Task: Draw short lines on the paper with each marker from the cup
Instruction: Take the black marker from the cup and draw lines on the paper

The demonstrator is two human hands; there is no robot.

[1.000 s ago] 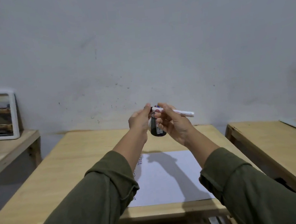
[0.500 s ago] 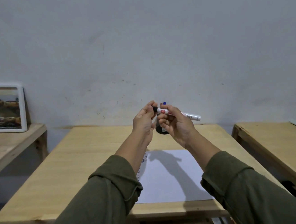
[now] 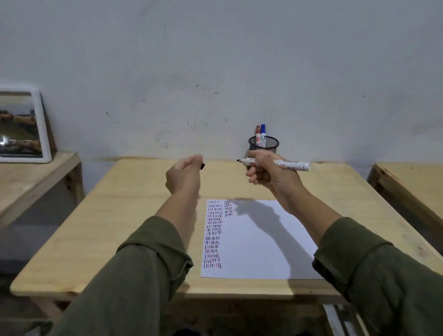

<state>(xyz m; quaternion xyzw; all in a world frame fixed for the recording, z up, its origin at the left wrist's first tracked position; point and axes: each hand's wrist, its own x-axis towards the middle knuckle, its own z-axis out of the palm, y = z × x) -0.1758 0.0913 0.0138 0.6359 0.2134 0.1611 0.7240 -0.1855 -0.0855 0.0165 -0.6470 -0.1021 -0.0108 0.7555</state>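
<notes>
Head view, reading left to right: a white-framed picture (image 3: 16,124) is leaning against the wall on a side shelf (image 3: 27,181), well apart from the work. Both green sleeves are reaching over the wooden tabletop (image 3: 128,220). The left hand (image 3: 184,177) is hovering above the tabletop with its fingers curled, pinching a small black cap (image 3: 203,165) at the fingertips. Just below and between the two forearms, the paper (image 3: 255,248) is lying flat, carrying columns of short black, red and blue strokes along its left edge; the shadow of the right arm is falling across its middle. The right hand (image 3: 271,172) is closing around the white marker (image 3: 293,164), which is lying nearly level in the grip, its bare black tip pointing left toward the cap, the two apart. Directly behind this hand, near the wall, the black mesh cup (image 3: 265,144) is standing upright, partly hidden by the knuckles, holding a red marker (image 3: 257,134) and a blue marker (image 3: 263,132). A second tabletop (image 3: 431,191) is showing at far right.
</notes>
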